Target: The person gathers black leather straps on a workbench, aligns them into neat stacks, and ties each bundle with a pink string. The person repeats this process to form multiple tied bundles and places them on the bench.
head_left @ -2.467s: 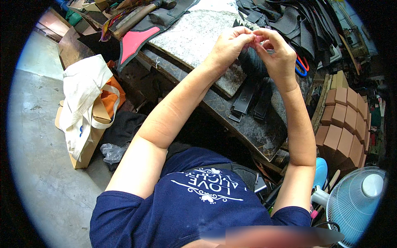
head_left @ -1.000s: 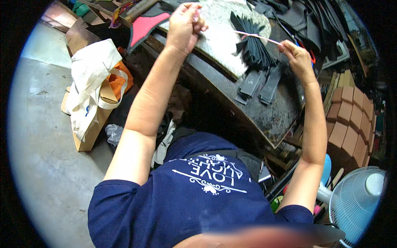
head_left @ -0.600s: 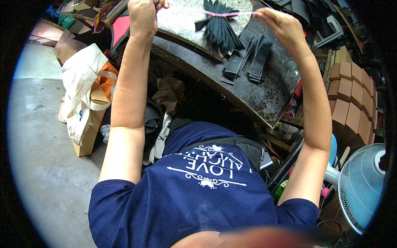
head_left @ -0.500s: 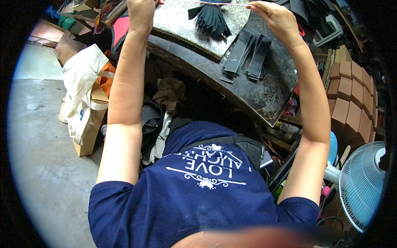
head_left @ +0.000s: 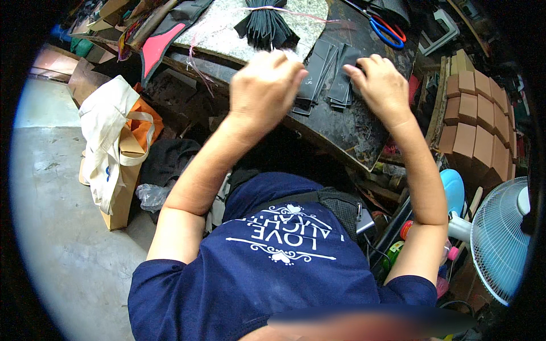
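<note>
A bundle of black strips (head_left: 266, 28) lies fanned on a pale speckled stone slab (head_left: 216, 34), with thin pink string (head_left: 301, 12) round its middle. One end of the string trails off to the right; another hangs over the table edge at the left. Below the bundle, my left hand (head_left: 261, 94) is raised with its fingers curled closed; what they hold, if anything, is hidden. My right hand (head_left: 382, 88) hovers beside flat dark strips (head_left: 318, 68) in loose stacks, its thumb apart from the loosely bent fingers and nothing seen in it.
Scissors (head_left: 388, 31) with blue and red handles lie on the dark table (head_left: 364, 133). Stacked brown boxes (head_left: 475, 113) and a fan (head_left: 500, 238) stand at the right. On the left are a white cloth bag (head_left: 108, 131) and a black-and-pink piece (head_left: 162, 48) over the table edge.
Both hands have come down toward me from the far side of the bundle. The string between them has been let go and now lies slack, and my right fingers have parted.
</note>
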`<state>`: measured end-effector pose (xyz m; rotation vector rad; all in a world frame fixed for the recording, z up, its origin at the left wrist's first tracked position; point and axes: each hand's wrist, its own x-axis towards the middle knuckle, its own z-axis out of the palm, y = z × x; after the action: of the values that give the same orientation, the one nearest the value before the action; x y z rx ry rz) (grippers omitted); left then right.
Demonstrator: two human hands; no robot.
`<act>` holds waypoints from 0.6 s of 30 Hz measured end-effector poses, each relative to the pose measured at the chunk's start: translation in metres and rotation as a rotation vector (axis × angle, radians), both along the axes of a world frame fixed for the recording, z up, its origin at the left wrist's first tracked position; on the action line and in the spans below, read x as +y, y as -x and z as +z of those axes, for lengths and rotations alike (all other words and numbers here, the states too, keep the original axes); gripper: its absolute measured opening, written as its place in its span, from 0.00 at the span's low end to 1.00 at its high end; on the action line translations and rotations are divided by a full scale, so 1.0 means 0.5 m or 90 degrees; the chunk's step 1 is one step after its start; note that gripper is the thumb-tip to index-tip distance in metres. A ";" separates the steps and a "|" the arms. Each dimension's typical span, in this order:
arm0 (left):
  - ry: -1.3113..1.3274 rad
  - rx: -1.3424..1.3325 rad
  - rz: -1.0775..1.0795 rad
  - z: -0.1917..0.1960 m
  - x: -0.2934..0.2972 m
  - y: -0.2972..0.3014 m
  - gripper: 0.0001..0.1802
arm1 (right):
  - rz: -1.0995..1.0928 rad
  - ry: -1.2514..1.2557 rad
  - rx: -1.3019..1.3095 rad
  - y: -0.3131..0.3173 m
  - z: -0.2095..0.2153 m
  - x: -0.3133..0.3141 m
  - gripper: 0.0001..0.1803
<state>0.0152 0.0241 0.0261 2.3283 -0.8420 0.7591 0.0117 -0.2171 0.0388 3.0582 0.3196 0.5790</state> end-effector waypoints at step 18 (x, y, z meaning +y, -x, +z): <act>0.074 0.183 -0.060 -0.027 -0.042 0.045 0.10 | -0.030 -0.670 0.240 -0.055 -0.014 0.003 0.21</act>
<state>-0.0075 0.0030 0.0124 2.2088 -0.7525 0.4090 0.0390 -0.2155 0.0319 4.1755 -0.1262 0.1592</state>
